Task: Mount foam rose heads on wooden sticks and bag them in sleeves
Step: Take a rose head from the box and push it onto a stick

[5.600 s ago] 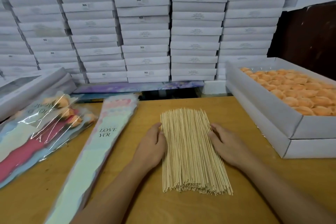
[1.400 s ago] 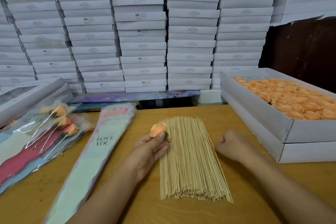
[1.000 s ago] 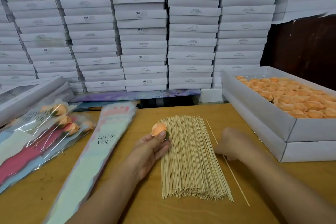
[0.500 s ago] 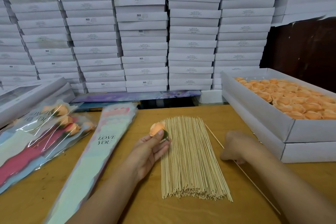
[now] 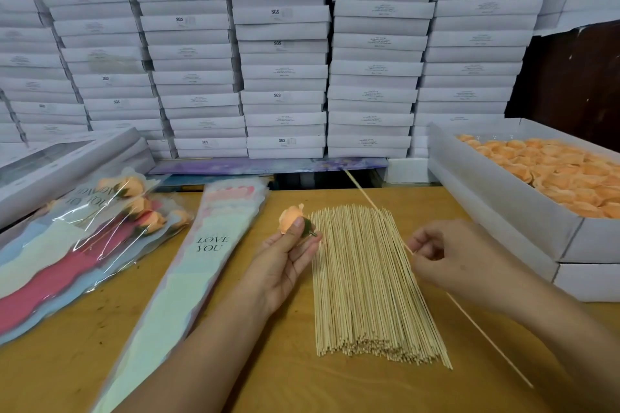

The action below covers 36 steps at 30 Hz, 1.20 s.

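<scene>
My left hand (image 5: 285,261) pinches an orange foam rose head (image 5: 290,217) with a green base, just left of the pile of wooden sticks (image 5: 365,282) on the table. My right hand (image 5: 446,255) pinches a single wooden stick (image 5: 365,198) lifted off the pile; the stick slants from far upper left to lower right past my wrist. A stack of "LOVE YOU" sleeves (image 5: 188,265) lies left of my left hand. Several bagged roses (image 5: 100,231) lie at the far left.
An open white box of orange rose heads (image 5: 503,198) stands on another box at the right. A wall of stacked white boxes (image 5: 281,54) fills the back. A windowed white box (image 5: 60,164) lies at the back left. The wooden table (image 5: 302,386) runs toward me.
My right hand has drawn one stick out of the pile, raised it and swung its far tip up to the left. My left hand keeps holding the rose head in place.
</scene>
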Each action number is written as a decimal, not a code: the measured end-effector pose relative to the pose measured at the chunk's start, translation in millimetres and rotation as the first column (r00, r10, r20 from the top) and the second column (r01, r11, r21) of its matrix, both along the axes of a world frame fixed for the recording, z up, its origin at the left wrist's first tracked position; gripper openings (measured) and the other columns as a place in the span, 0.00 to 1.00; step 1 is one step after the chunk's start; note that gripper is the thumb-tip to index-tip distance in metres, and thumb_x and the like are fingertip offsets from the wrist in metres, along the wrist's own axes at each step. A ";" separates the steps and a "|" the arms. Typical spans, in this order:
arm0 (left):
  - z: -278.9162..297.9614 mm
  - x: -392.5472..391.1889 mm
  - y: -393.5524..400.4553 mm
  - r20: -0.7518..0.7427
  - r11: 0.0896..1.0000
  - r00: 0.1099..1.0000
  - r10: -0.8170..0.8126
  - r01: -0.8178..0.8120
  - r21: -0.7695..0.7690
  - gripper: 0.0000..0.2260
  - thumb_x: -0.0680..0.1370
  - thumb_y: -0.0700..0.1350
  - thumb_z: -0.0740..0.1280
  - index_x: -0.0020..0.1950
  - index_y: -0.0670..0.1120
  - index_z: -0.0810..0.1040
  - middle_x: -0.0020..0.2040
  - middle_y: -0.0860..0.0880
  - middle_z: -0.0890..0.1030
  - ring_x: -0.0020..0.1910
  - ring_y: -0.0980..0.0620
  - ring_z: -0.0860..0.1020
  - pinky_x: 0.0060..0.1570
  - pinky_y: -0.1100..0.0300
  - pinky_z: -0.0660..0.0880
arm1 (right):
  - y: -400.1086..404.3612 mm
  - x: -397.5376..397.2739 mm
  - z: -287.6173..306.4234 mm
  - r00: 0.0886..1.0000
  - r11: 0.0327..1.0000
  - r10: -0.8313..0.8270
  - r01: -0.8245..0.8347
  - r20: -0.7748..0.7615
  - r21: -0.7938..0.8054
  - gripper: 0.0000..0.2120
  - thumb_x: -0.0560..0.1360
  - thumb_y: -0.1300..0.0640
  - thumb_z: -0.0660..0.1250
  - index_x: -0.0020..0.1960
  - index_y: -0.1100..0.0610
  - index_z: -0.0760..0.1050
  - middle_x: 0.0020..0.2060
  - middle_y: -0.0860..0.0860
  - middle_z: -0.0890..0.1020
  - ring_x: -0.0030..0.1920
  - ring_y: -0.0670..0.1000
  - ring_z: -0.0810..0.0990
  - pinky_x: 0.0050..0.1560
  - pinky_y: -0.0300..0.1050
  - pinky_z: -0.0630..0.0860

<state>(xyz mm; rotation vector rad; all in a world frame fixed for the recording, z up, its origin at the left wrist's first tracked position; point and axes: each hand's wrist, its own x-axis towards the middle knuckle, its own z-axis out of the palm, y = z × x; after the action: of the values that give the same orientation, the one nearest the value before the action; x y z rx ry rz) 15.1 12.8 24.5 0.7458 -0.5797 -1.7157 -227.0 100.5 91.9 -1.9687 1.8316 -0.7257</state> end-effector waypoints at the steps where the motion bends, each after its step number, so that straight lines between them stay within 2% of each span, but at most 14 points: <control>1: 0.7 0.5 -0.1 -0.017 1.000 1.000 0.006 -0.006 -0.002 0.23 0.72 0.41 0.72 0.64 0.34 0.77 0.55 0.34 0.83 0.42 0.48 0.86 0.42 0.59 0.84 | 0.3 1.7 -3.1 1.000 1.000 0.008 -0.008 -0.002 0.001 0.07 0.73 0.59 0.70 0.44 0.46 0.80 0.35 0.48 0.84 0.37 0.45 0.81 0.39 0.42 0.79; 4: 2.3 1.4 -1.1 -0.055 0.999 0.998 0.039 -0.039 -0.008 0.18 0.74 0.41 0.70 0.61 0.34 0.78 0.50 0.35 0.84 0.41 0.49 0.86 0.44 0.59 0.83 | 1.3 6.4 -10.9 0.998 1.000 0.030 -0.030 -0.050 0.009 0.08 0.75 0.57 0.69 0.42 0.44 0.79 0.35 0.44 0.83 0.37 0.43 0.81 0.37 0.36 0.77; 8: 4.3 1.2 -1.0 -0.078 0.997 0.994 0.080 -0.080 -0.005 0.09 0.76 0.39 0.69 0.55 0.37 0.80 0.46 0.37 0.85 0.39 0.50 0.86 0.44 0.58 0.82 | 1.2 7.3 -20.8 0.993 0.997 0.066 -0.061 -0.101 0.051 0.08 0.78 0.57 0.67 0.44 0.51 0.85 0.35 0.45 0.85 0.36 0.45 0.82 0.32 0.36 0.73; 10: 5.0 0.5 0.0 -0.078 0.997 0.994 0.079 -0.080 -0.010 0.13 0.75 0.39 0.69 0.57 0.35 0.79 0.49 0.37 0.85 0.39 0.50 0.86 0.45 0.58 0.81 | 0.2 6.7 -23.6 0.990 0.997 0.060 -0.052 -0.131 0.063 0.09 0.79 0.56 0.67 0.46 0.51 0.85 0.35 0.43 0.84 0.34 0.42 0.81 0.32 0.36 0.74; 12: 5.5 -0.2 0.8 -0.076 0.997 0.994 0.073 -0.074 -0.012 0.15 0.75 0.40 0.69 0.60 0.34 0.78 0.50 0.36 0.84 0.40 0.49 0.86 0.46 0.58 0.81 | -1.2 5.9 -26.3 0.988 0.997 0.057 -0.048 -0.140 0.066 0.11 0.79 0.57 0.66 0.41 0.50 0.84 0.32 0.43 0.83 0.31 0.45 0.80 0.29 0.35 0.71; 13: 5.8 -0.7 1.2 -0.076 0.997 0.995 0.069 -0.070 -0.012 0.17 0.74 0.40 0.70 0.60 0.34 0.78 0.50 0.36 0.84 0.40 0.49 0.86 0.46 0.58 0.81 | -1.9 5.5 -27.4 0.989 0.997 0.052 -0.043 -0.137 0.067 0.13 0.79 0.57 0.67 0.38 0.48 0.83 0.31 0.43 0.83 0.29 0.46 0.79 0.28 0.36 0.70; 16: 6.4 -1.6 1.1 -0.072 0.998 0.995 0.062 -0.063 -0.013 0.19 0.71 0.41 0.71 0.60 0.35 0.78 0.48 0.36 0.85 0.41 0.49 0.86 0.44 0.59 0.82 | -3.2 5.1 -28.9 0.991 0.997 0.031 -0.022 -0.133 0.071 0.13 0.78 0.57 0.67 0.38 0.45 0.81 0.30 0.44 0.83 0.28 0.45 0.78 0.26 0.35 0.68; 19: 5.9 -1.4 0.9 -0.067 0.999 0.997 0.050 -0.051 -0.013 0.19 0.71 0.41 0.71 0.59 0.35 0.78 0.47 0.36 0.85 0.41 0.49 0.86 0.43 0.59 0.83 | -3.6 5.8 -30.2 0.989 0.997 0.032 -0.022 -0.143 0.068 0.14 0.79 0.57 0.66 0.36 0.46 0.80 0.29 0.44 0.82 0.26 0.45 0.75 0.25 0.36 0.67; 23: 4.8 -0.5 0.2 -0.066 0.999 0.997 0.048 -0.050 -0.015 0.19 0.71 0.41 0.71 0.59 0.35 0.78 0.46 0.37 0.86 0.39 0.50 0.86 0.40 0.60 0.83 | -2.6 7.9 -29.5 0.991 0.998 0.010 -0.001 -0.135 0.067 0.09 0.79 0.57 0.66 0.46 0.50 0.84 0.34 0.44 0.84 0.30 0.46 0.80 0.30 0.41 0.76; 25: 4.1 -0.2 -0.2 -0.063 0.999 0.997 0.042 -0.043 -0.018 0.18 0.71 0.41 0.71 0.59 0.35 0.78 0.47 0.37 0.85 0.39 0.50 0.86 0.39 0.60 0.83 | -2.9 8.3 -29.0 0.991 0.998 0.000 0.007 -0.133 0.057 0.09 0.78 0.57 0.65 0.45 0.54 0.84 0.37 0.48 0.85 0.35 0.49 0.83 0.37 0.46 0.81; 27: 3.4 -0.1 -0.5 -0.057 0.999 0.998 0.030 -0.031 -0.021 0.18 0.71 0.41 0.71 0.59 0.35 0.79 0.47 0.37 0.85 0.40 0.50 0.86 0.40 0.60 0.84 | -2.7 8.2 -28.7 0.992 0.998 -0.012 0.019 -0.125 0.056 0.09 0.78 0.58 0.66 0.45 0.54 0.85 0.37 0.49 0.86 0.37 0.52 0.84 0.40 0.51 0.81; 30: 3.1 -0.6 -0.4 -0.054 1.000 0.998 0.020 -0.021 -0.023 0.18 0.71 0.41 0.71 0.58 0.34 0.79 0.46 0.37 0.86 0.40 0.50 0.86 0.39 0.60 0.83 | -3.3 8.1 -29.1 0.992 0.998 -0.017 0.025 -0.126 0.060 0.09 0.77 0.58 0.66 0.45 0.55 0.85 0.38 0.49 0.86 0.39 0.53 0.84 0.42 0.53 0.81; 36: 3.4 -1.5 0.4 -0.057 0.999 0.998 0.021 -0.023 -0.027 0.21 0.71 0.41 0.71 0.62 0.33 0.77 0.46 0.37 0.85 0.40 0.49 0.86 0.39 0.60 0.84 | -4.7 6.2 -31.9 0.991 0.997 -0.013 0.024 -0.134 0.079 0.10 0.77 0.58 0.65 0.44 0.54 0.85 0.37 0.49 0.86 0.39 0.53 0.85 0.40 0.52 0.81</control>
<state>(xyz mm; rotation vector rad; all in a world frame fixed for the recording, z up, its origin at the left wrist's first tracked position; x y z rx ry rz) 13.7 13.2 27.9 0.6788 -0.5531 -1.7001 -220.8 95.8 60.0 -1.9933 1.9260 -0.5280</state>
